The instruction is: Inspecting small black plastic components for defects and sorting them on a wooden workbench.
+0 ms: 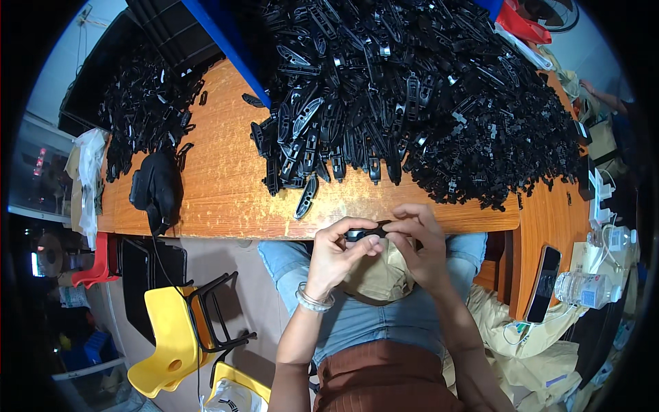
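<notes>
Above my lap, close to the table's front edge, my left hand [332,255] pinches a small glossy black plastic part [355,235] between thumb and fingers. A bracelet circles that wrist. My right hand [423,248] is closed at the other end of the part, its fingertips pressed together over dark plastic. Whether a second small piece is in those fingers cannot be made out. Under both hands a tan paper bag [379,276] rests on my lap. The nearest loose piece, an elongated black plastic part with oval openings [306,198], lies at the table edge.
A large heap of long black plastic parts [343,89] covers the wooden table [220,158], beside a pile of small black pieces [473,158]. More parts and a black cloth item [158,189] lie left. A phone [544,283] and plastic bottle [587,290] are right; a yellow chair [163,336] stands left.
</notes>
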A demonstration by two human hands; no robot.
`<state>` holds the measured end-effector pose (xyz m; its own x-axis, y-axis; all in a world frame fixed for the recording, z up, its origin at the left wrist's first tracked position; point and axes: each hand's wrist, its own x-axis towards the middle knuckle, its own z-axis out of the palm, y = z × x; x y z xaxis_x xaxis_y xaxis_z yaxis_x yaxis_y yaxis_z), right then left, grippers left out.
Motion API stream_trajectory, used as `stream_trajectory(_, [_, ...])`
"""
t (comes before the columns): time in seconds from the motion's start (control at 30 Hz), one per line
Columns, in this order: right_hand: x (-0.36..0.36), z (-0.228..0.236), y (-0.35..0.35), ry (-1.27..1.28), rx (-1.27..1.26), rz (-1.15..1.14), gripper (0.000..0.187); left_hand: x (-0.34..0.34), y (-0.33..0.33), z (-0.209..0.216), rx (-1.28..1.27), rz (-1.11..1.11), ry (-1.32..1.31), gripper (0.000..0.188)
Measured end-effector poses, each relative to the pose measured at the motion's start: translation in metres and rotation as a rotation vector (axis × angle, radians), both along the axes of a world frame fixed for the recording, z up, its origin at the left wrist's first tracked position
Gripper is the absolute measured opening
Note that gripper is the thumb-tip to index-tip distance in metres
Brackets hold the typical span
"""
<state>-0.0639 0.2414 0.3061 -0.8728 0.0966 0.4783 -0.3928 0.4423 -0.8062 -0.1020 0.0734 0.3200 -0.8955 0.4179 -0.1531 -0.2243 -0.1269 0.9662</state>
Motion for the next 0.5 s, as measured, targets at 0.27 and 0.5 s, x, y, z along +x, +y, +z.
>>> stream_trajectory(0.27, [0.025, -0.027, 0.0, -0.511, -0.507, 0.187, 0.028, 0.016, -0.008, -0.015, -0.074, -0.099, 0.013, 0.021])
stream_trajectory(0.5, [0.032, -0.014, 0.018, -0.624, -0.176, 0.269, 0.018, 0.011, -0.038, -0.013, -0.661, -0.056, 0.444, 0.017])
